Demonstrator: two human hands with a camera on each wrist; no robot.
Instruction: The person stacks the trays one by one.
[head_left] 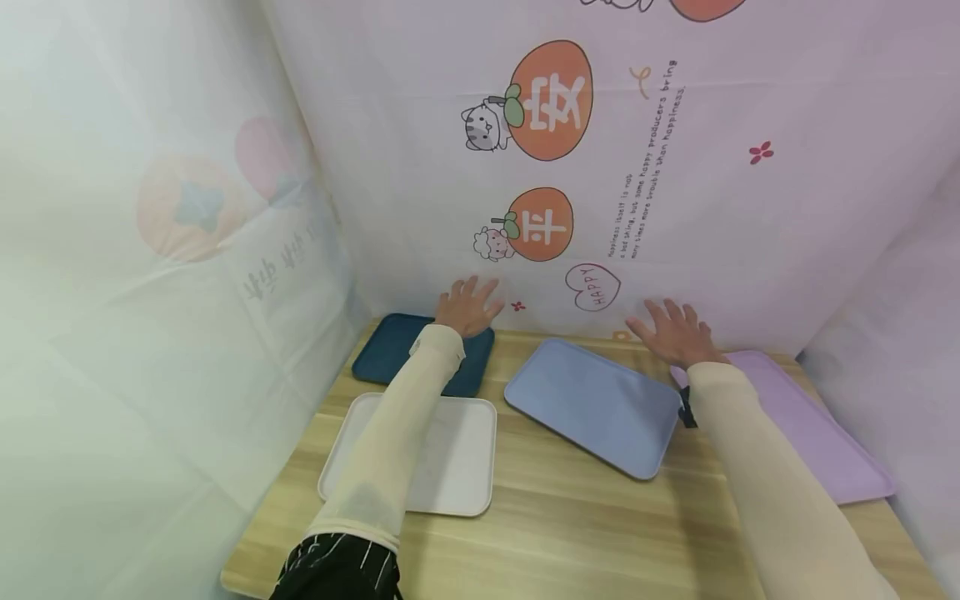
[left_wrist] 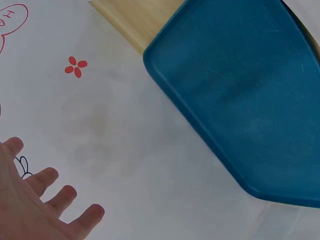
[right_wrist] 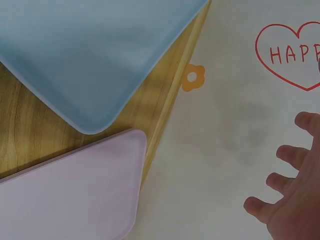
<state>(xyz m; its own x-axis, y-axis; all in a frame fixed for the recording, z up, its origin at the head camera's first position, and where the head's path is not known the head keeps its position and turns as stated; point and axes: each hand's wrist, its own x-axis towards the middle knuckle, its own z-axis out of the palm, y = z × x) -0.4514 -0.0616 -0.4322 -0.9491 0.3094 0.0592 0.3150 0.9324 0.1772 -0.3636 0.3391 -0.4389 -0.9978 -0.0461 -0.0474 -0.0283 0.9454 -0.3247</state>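
Observation:
Both hands are held out flat over the far edge of a wooden table (head_left: 570, 517), fingers spread, holding nothing. My left hand (head_left: 467, 305) hovers above the far right corner of a dark blue tray (head_left: 390, 352); its fingers (left_wrist: 50, 200) show against the printed backdrop beside the dark blue tray (left_wrist: 245, 95). My right hand (head_left: 675, 332) hovers between a light blue tray (head_left: 592, 404) and a lilac tray (head_left: 810, 425). In the right wrist view, its fingers (right_wrist: 287, 190) spread over the backdrop, away from the light blue tray (right_wrist: 90, 55) and the lilac tray (right_wrist: 70, 195).
A white tray (head_left: 457, 467) lies at the near left, partly under my left forearm. A printed cloth backdrop (head_left: 637, 167) stands right behind the table, with cloth walls left and right. Bare wood shows along the front edge.

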